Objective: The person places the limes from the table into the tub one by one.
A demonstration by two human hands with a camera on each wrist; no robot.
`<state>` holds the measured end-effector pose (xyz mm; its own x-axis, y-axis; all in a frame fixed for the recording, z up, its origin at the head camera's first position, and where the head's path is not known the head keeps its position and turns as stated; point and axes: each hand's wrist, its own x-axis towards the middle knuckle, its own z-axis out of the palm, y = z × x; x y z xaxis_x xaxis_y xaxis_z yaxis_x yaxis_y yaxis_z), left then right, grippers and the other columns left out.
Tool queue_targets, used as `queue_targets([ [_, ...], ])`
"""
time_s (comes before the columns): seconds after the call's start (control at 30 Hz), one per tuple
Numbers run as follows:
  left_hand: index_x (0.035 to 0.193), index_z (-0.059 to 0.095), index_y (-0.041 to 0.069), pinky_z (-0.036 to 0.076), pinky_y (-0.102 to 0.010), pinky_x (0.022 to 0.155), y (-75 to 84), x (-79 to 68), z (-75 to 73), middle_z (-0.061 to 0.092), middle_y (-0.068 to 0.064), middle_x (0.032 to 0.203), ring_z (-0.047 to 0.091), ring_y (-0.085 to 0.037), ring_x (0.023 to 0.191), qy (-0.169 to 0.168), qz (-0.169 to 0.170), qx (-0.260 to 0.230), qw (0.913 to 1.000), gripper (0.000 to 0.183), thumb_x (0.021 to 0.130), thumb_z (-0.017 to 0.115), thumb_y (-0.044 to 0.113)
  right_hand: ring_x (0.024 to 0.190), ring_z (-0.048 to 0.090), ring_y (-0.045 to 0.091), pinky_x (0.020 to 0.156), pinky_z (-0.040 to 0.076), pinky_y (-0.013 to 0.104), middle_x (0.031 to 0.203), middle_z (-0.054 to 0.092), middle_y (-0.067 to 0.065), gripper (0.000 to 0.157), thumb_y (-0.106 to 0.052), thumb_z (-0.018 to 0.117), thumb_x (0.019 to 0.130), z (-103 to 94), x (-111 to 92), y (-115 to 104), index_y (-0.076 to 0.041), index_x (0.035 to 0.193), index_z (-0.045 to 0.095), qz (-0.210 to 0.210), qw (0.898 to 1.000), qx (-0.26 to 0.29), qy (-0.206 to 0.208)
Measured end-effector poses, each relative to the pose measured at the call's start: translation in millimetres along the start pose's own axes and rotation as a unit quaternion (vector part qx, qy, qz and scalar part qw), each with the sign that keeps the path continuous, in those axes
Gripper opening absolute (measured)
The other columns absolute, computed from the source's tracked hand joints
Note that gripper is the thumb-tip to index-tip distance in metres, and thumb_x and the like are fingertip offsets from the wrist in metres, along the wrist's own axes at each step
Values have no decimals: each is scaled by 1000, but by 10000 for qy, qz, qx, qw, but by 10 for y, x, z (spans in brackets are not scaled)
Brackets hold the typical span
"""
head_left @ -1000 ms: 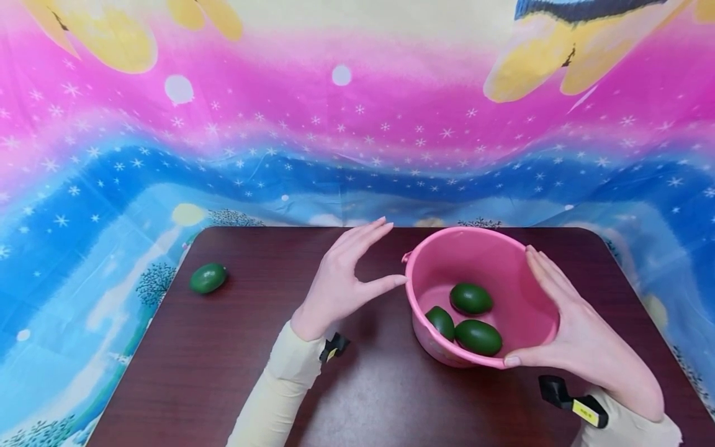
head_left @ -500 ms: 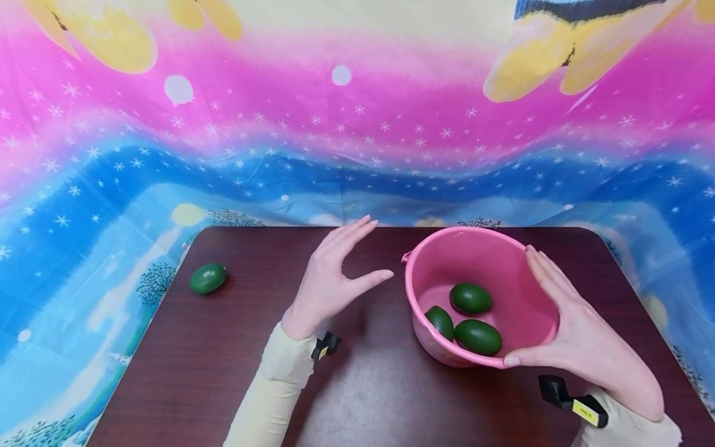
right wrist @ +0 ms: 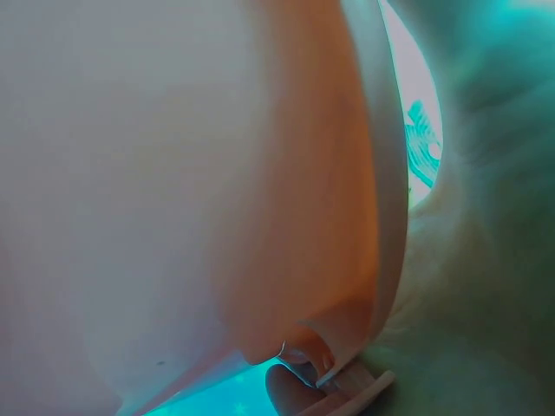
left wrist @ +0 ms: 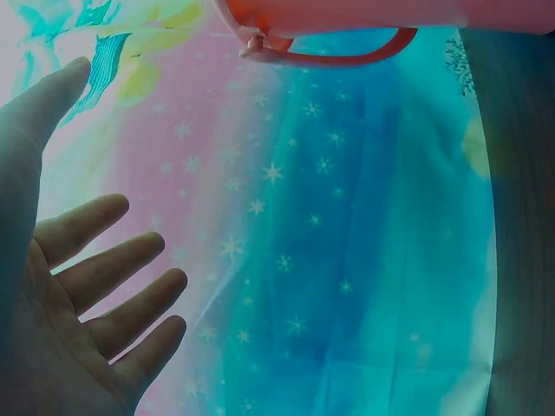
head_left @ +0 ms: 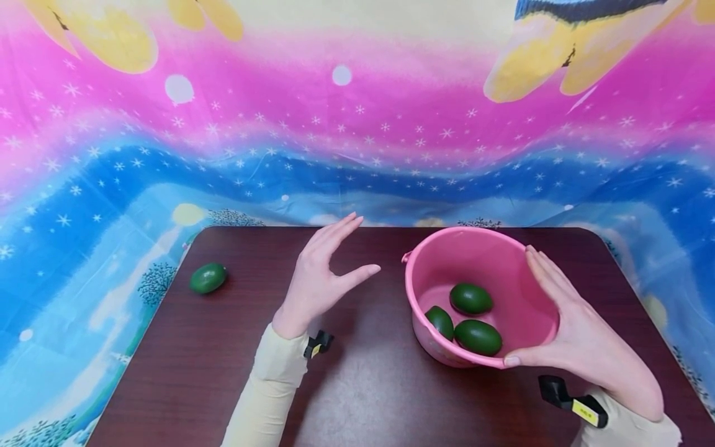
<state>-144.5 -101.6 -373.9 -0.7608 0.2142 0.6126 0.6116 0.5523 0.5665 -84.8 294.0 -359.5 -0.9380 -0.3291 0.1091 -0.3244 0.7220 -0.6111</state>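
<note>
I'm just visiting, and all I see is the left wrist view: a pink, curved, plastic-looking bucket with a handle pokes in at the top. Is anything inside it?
Observer: Yes. The head view shows three dark green, glossy, oval fruits at the bottom of the pink, round, plastic-looking bucket.

Visitor: Oh! And is anyone holding it?

Observer: Yes, the person's right grip holds it by the rim.

Visitor: Any fruit outside it?

Observer: One more dark green, oval fruit lies near the far left corner of the dark reddish-brown, wood-grained table.
</note>
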Motion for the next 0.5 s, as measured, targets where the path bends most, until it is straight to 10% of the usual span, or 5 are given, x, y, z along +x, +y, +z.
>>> queue_targets([
  [0.5, 150, 54, 25, 36, -44, 112, -134, -37, -157, 49, 12, 151, 45, -19, 139, 387, -107, 47, 9992, 76, 83, 85, 42, 149, 12, 42, 76, 56, 55, 169, 8, 6, 144, -40, 101, 58, -9, 5, -3, -34, 164, 4, 97, 9999, -48, -88],
])
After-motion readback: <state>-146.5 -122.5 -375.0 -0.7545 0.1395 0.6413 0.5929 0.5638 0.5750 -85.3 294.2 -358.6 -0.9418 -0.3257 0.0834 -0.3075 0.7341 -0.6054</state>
